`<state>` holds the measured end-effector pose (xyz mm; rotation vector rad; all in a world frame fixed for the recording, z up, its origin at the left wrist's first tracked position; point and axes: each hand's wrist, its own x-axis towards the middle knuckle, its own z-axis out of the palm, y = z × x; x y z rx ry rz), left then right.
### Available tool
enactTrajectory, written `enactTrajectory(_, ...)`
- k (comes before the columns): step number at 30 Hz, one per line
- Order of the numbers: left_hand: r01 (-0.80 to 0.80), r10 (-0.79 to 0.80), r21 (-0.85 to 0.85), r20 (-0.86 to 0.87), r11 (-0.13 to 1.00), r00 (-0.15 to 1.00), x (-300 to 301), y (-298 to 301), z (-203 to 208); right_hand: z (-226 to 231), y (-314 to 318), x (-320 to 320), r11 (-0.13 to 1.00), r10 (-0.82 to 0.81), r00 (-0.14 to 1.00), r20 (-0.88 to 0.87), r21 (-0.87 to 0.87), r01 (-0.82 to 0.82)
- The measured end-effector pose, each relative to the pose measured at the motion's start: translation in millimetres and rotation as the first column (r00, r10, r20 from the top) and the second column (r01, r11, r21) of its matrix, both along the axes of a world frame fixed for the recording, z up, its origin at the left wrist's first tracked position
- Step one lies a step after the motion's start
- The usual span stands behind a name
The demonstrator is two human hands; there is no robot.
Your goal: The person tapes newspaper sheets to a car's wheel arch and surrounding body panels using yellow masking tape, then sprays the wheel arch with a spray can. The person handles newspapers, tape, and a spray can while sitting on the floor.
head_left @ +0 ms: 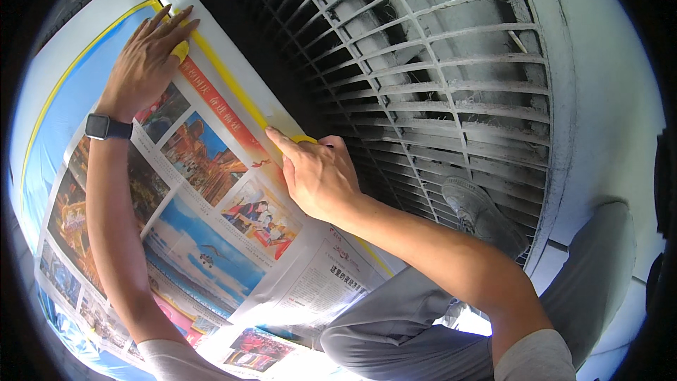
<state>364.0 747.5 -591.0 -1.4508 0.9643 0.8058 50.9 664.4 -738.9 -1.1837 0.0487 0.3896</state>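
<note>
A printed newspaper sheet (211, 204) with colour photos lies over a white panel. Yellow tape (229, 85) runs along its right edge. My left hand (144, 60) lies flat near the sheet's far corner, fingers stretched out across the tape. Something yellow shows at its thumb; whether it is tape or a cover, I cannot say. My right hand (321, 176) is at the panel's right edge, its index finger extended onto the tape. The other fingers curl under beside a yellow bit, and what they hold is hidden.
Blue film (84, 92) bordered by yellow tape covers the panel's left side. To the right, a metal floor grating (451, 99) spans a dark pit. My shoe (483, 215) is on it, and my grey-trousered leg (402, 324) bends beside the panel. Pale floor (599, 85) borders the grating.
</note>
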Motion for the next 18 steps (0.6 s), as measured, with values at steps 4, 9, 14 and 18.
enactTrajectory(4,-0.146,0.146,-0.011,-0.003,0.989,0.989,-4.6,-1.1,2.8,0.1,0.5,1.9,0.998,0.058,0.998,-0.011,-0.01,-0.058)
enactTrajectory(9,-0.108,0.104,-0.067,-0.061,0.992,0.993,-3.0,-3.7,2.1,-0.5,2.3,1.6,0.999,0.0,1.0,-0.012,-0.036,0.0)
enactTrajectory(14,-0.101,0.1,-0.036,-0.046,0.994,0.994,-16.6,-11.0,0.0,-0.9,-1.0,5.2,0.996,0.078,0.997,-0.03,-0.034,-0.079)
enactTrajectory(18,-0.18,0.172,-0.105,-0.081,0.978,0.982,-51.5,-20.3,-4.0,-1.4,-7.9,9.2,0.995,0.1,0.994,-0.046,0.01,-0.099)
